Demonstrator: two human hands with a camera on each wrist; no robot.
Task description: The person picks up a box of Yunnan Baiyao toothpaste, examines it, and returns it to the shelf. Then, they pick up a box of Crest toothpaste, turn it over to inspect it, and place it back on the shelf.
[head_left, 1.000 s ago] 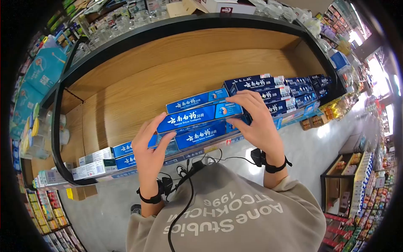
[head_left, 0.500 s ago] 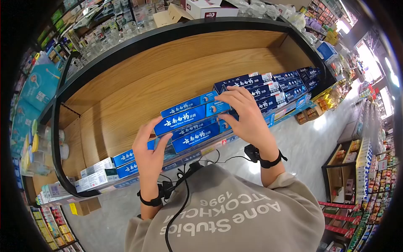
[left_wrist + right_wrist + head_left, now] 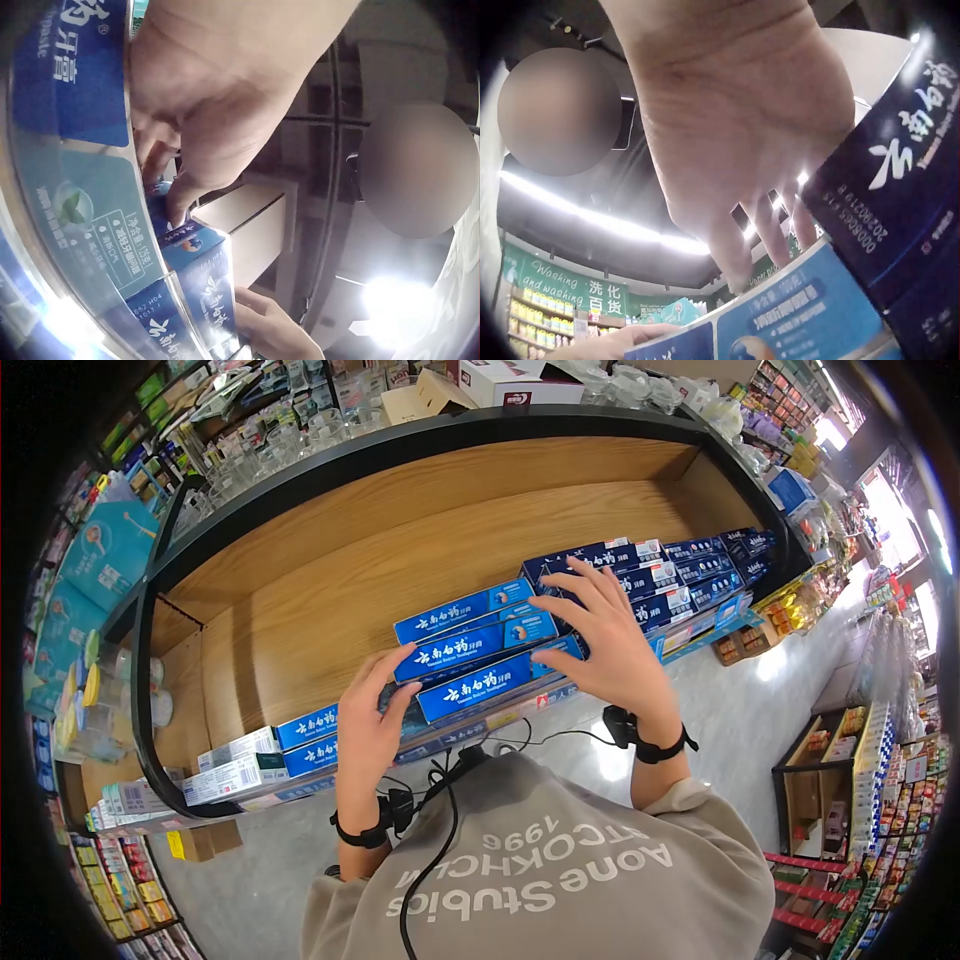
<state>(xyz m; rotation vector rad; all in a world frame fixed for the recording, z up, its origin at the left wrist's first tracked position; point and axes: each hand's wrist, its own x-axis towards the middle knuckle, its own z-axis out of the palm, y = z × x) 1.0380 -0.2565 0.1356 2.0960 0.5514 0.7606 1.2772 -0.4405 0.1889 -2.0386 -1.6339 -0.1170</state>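
Several blue toothpaste boxes stand in tiers at the front of the shelf. My left hand point(image 3: 370, 720) pinches the left end of the middle toothpaste box point(image 3: 450, 653) between thumb and fingers; in the left wrist view its thumb point(image 3: 178, 206) lies against a blue box end. Spread fingers of my right hand point(image 3: 612, 650) reach over that box's right end, and in the right wrist view they extend straight down to the edge of a blue box point(image 3: 795, 307). Behind it lies another blue box point(image 3: 460, 612), and in front a lower one point(image 3: 495, 685).
Dark blue toothpaste boxes point(image 3: 660, 605) are stacked to the right. White boxes point(image 3: 235, 780) lie at the left front. A black rim point(image 3: 420, 435) frames the wooden shelf point(image 3: 300, 595). Glassware and a white carton point(image 3: 520, 382) stand beyond its back edge.
The middle box has come down from its raised, tilted position onto the stack, and the front box shows more fully. My right fingers have spread and lifted off it.
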